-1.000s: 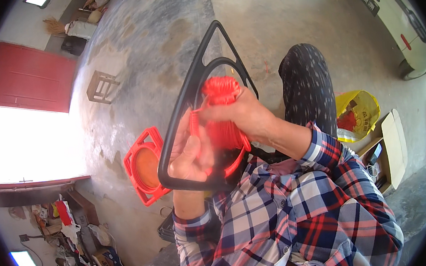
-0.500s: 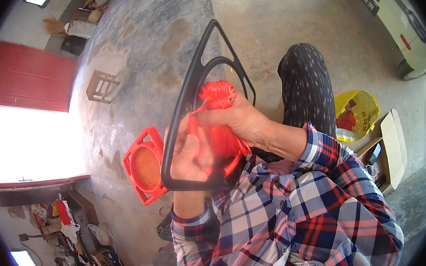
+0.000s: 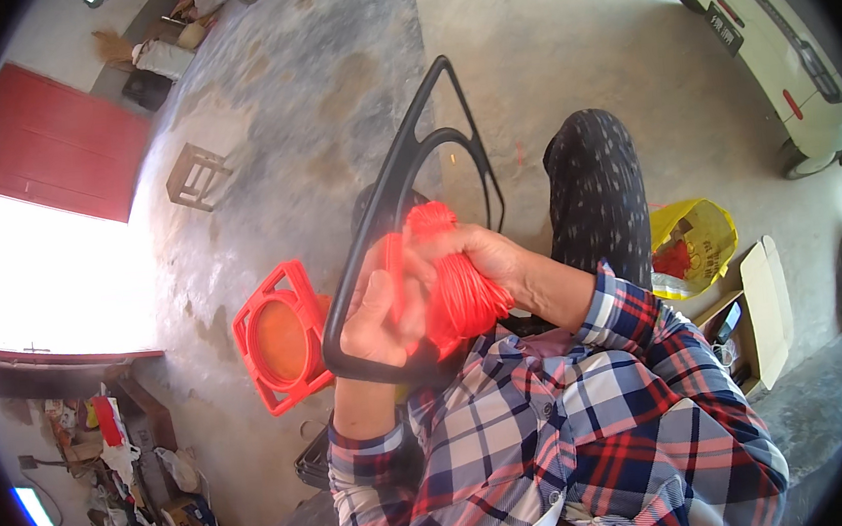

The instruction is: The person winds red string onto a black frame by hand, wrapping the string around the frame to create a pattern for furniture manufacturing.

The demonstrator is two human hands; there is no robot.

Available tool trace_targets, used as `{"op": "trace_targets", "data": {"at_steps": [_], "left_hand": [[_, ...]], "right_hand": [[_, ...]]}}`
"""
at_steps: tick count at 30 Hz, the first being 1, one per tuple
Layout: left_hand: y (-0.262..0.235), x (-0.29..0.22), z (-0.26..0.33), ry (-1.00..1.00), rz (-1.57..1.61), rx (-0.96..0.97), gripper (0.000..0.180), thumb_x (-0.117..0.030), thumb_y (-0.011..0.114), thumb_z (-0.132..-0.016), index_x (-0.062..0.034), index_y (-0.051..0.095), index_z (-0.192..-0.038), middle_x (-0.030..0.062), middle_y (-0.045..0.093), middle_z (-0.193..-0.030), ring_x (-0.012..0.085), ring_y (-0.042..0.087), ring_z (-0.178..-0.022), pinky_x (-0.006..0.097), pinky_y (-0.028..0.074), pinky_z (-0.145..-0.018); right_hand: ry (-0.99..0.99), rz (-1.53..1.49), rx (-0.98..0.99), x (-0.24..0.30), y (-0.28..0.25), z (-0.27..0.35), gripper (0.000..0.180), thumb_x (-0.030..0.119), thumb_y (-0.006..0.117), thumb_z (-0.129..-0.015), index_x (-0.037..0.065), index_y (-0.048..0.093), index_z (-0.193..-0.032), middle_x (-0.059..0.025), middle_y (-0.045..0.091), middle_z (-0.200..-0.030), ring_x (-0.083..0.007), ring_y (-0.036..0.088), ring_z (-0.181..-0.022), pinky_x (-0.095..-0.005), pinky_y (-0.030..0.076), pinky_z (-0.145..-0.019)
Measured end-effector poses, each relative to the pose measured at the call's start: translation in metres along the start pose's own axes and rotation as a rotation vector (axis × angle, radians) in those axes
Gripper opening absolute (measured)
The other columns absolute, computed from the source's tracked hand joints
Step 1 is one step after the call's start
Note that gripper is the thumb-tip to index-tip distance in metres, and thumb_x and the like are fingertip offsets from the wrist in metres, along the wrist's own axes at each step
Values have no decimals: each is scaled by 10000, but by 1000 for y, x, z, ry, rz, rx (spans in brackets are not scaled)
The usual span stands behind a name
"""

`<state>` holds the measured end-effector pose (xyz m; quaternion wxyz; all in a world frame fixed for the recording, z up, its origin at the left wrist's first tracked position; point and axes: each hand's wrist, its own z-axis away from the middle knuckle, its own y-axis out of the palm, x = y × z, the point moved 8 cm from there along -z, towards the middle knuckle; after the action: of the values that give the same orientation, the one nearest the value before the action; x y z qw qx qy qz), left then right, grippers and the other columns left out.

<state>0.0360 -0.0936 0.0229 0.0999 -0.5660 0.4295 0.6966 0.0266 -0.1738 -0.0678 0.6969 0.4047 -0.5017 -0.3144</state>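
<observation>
A bundle of glossy red cord [image 3: 464, 304] lies in my right hand [image 3: 488, 258], its fingers closed over the upper part. My left hand [image 3: 374, 318] reaches through a black triangular plastic frame [image 3: 391, 191] and is closed around a red stick-like piece [image 3: 394, 260] beside the bundle. Both hands' fingertips meet and are blurred, so how the cord runs between them cannot be made out. The frame stands tilted around my left wrist, its pointed end up. To the left of it is a red plastic frame with a round orange centre [image 3: 284, 338], partly behind the black one.
My knee in dark speckled trousers [image 3: 595, 185] is beyond the right hand. A yellow plastic bag [image 3: 711, 240] and an open cardboard box [image 3: 766, 315] lie to the right. Farther off are a small wooden stool [image 3: 199, 177] and a pale vehicle [image 3: 770, 48].
The cord bundle has swung, its lower end now pointing more to the right and bulging toward my shirt. My right hand has dropped slightly. The left stays closed inside the black frame.
</observation>
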Motion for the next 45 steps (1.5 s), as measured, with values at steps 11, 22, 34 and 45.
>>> {"op": "trace_targets", "data": {"at_steps": [11, 22, 34, 45], "left_hand": [[27, 25, 10, -214, 408, 106, 442, -174, 616, -916, 31, 501, -1290, 124, 626, -1090, 183, 603, -698, 218, 457, -557], [34, 54, 13, -334, 503, 150, 874, -736, 422, -798, 21, 477, -1232, 260, 570, -1025, 334, 583, -709, 366, 470, -525], [-28, 16, -4, 107, -467, -130, 569, -358, 568, -905, 28, 450, -1306, 172, 606, -1001, 230, 582, -629, 265, 424, -389], [-18, 16, -9, -51, 355, -135, 525, -336, 512, -934, -72, 436, -1381, 115, 624, -1037, 128, 464, -484, 217, 326, -387]], "right_hand": [[-164, -286, 364, 64, 48, -6, 382, 225, 661, -885, -6, 547, -1167, -139, 647, -985, -250, 656, -916, -398, 546, -845], [-385, 1209, 959, 69, 118, 20, 346, 336, 737, -793, 39, 726, -970, -140, 646, -1109, -245, 585, -1047, -353, 438, -906], [-288, 484, 172, 51, 7, 21, 485, 59, 736, -776, 8, 541, -1218, -65, 605, -1144, -146, 570, -1072, -281, 449, -909], [-615, 505, 163, 88, 64, 62, 477, -59, 681, -742, 11, 495, -1176, -77, 608, -1145, -137, 577, -1067, -287, 460, -937]]}}
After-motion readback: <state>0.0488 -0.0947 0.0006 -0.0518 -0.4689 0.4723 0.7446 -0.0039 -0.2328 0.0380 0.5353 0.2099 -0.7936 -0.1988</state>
